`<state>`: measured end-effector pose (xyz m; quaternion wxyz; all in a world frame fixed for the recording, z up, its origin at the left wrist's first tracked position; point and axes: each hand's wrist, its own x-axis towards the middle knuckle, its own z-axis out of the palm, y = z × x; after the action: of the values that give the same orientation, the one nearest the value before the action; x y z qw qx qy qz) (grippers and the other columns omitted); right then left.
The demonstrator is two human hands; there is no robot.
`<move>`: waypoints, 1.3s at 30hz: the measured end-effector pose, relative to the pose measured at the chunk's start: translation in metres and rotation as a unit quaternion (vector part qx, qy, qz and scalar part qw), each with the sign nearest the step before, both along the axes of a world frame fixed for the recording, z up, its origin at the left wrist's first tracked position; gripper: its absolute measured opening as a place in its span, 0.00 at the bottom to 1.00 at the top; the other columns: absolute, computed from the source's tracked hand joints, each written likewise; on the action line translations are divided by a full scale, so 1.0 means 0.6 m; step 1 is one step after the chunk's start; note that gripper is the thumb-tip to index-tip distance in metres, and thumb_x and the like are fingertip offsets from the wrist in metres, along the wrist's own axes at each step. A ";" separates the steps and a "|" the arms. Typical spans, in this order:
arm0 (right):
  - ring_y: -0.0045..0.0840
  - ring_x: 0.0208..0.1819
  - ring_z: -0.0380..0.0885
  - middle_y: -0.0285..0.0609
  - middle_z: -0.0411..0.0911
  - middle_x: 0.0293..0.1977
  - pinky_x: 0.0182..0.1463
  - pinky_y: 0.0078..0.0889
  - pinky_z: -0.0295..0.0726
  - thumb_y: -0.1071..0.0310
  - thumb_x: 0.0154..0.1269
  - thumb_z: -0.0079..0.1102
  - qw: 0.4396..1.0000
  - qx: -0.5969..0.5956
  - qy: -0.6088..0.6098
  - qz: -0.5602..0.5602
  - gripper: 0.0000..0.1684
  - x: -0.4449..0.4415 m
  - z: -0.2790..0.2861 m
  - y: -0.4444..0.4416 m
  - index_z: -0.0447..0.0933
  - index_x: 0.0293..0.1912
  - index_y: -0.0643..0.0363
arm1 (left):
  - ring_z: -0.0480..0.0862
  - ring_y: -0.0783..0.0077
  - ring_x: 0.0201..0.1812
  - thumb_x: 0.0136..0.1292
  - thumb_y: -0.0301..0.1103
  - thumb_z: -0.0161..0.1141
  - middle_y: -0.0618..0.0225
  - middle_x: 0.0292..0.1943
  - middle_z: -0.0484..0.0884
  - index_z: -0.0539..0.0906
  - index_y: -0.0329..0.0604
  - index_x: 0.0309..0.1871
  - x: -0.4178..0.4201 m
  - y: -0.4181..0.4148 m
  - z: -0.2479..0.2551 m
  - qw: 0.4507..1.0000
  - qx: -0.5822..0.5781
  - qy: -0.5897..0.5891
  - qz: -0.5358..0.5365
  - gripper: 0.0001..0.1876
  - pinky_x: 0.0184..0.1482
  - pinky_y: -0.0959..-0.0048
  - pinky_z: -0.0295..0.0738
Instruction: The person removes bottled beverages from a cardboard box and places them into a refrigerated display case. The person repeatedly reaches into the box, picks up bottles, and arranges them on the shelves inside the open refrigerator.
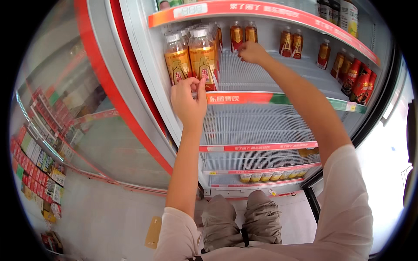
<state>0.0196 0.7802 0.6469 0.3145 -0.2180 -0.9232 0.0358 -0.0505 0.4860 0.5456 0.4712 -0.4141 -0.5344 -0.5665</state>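
Note:
My left hand is at the front left of an upper cooler shelf, fingers curled and thumb apart, with nothing visible between them. Its fingertips overlap the lower part of two front plastic drink bottles, the left one and the right one; contact cannot be told. These have clear tops, white caps and gold-and-red labels. Deeper on the same shelf, my right hand has bent fingers close to the base of a gold-and-red bottle. Another such bottle stands just behind that hand. Whether the fingers grip anything is hidden.
More gold-and-red bottles stand along the back, with red-and-black bottles at the right. A shelf-edge strip runs below my forearm. Yellow-labelled bottles occupy the bottom. A red-edged glass door bounds the left side.

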 end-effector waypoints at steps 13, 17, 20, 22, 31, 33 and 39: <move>0.55 0.61 0.79 0.67 0.80 0.58 0.65 0.47 0.77 0.60 0.72 0.53 0.991 -0.035 -0.057 0.119 0.26 -0.344 -0.083 0.251 0.78 0.60 0.69 | 0.69 0.62 0.32 0.65 0.28 0.72 0.71 0.24 0.68 0.66 0.45 0.26 -0.021 -0.003 -0.017 1.000 -0.020 0.013 -0.001 0.21 0.35 0.64 0.65; 0.54 0.65 0.76 0.66 0.78 0.61 0.69 0.45 0.74 0.61 0.74 0.51 0.989 -0.033 -0.015 0.146 0.27 -0.407 -0.125 0.256 0.74 0.66 0.66 | 0.69 0.63 0.33 0.64 0.22 0.70 0.71 0.24 0.68 0.66 0.46 0.26 -0.037 -0.009 -0.022 0.999 -0.035 0.030 0.022 0.21 0.36 0.65 0.65; 0.53 0.68 0.74 0.65 0.76 0.64 0.71 0.43 0.72 0.62 0.75 0.50 0.986 -0.057 -0.152 0.040 0.29 -0.302 -0.084 0.433 0.71 0.69 0.65 | 0.68 0.65 0.34 0.66 0.21 0.68 0.72 0.24 0.68 0.65 0.46 0.26 0.007 0.030 -0.016 0.998 -0.014 0.021 -0.064 0.21 0.37 0.66 0.64; 0.53 0.69 0.73 0.64 0.75 0.65 0.71 0.43 0.72 0.62 0.75 0.50 0.987 -0.079 -0.112 0.087 0.29 -0.360 -0.112 0.347 0.70 0.70 0.65 | 0.67 0.65 0.34 0.66 0.20 0.68 0.72 0.24 0.68 0.64 0.46 0.26 -0.014 0.015 -0.021 0.999 -0.032 0.023 -0.021 0.21 0.37 0.66 0.64; 0.48 0.74 0.69 0.59 0.71 0.71 0.76 0.40 0.67 0.61 0.73 0.59 0.987 -0.093 -0.062 0.112 0.35 -0.326 -0.101 0.253 0.66 0.74 0.64 | 0.68 0.65 0.34 0.64 0.18 0.68 0.72 0.25 0.69 0.64 0.47 0.25 -0.013 0.012 -0.017 0.999 -0.035 0.032 -0.020 0.22 0.37 0.66 0.64; 0.47 0.74 0.68 0.59 0.70 0.71 0.77 0.40 0.66 0.61 0.72 0.60 0.986 -0.092 -0.060 0.127 0.36 -0.341 -0.112 0.270 0.66 0.74 0.65 | 0.68 0.65 0.34 0.63 0.18 0.68 0.72 0.25 0.70 0.64 0.47 0.25 -0.013 0.012 -0.020 0.999 -0.033 0.034 -0.016 0.22 0.37 0.66 0.64; 0.45 0.73 0.69 0.57 0.71 0.70 0.76 0.40 0.69 0.67 0.71 0.59 0.981 0.003 -0.090 0.171 0.35 -0.296 -0.121 0.301 0.66 0.74 0.64 | 0.69 0.63 0.33 0.61 0.17 0.69 0.71 0.24 0.70 0.64 0.47 0.25 -0.017 0.013 -0.023 0.998 -0.018 0.056 -0.011 0.22 0.36 0.66 0.64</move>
<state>-0.1578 0.9610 0.5743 0.2198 -0.0580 -0.9716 0.0664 -0.0607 0.4939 0.5315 0.4862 -0.4594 -0.5130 -0.5380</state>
